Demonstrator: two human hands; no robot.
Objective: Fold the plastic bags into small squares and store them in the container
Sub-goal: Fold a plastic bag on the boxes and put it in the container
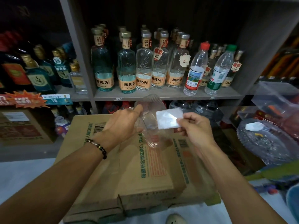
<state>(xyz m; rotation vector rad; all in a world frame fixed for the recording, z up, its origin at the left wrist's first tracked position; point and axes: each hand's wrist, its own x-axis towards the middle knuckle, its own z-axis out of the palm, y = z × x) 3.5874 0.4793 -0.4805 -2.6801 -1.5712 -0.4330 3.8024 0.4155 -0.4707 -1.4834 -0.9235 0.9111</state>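
Note:
My left hand [123,122] grips a clear plastic container [149,125] and holds it tilted above a cardboard box [129,172]. My right hand [194,126] pinches a plastic bag folded into a small whitish square [168,119] by its lower right corner. The square hangs just right of the container's opening, overlapping its edge. A beaded bracelet circles my left wrist.
Behind the box stands a grey shelf [161,94] packed with glass liquor bottles and two plastic water bottles [194,70]. A round glass dish [265,143] with a white folded piece sits at the right under loose clear bags [278,97]. More boxes stand at left.

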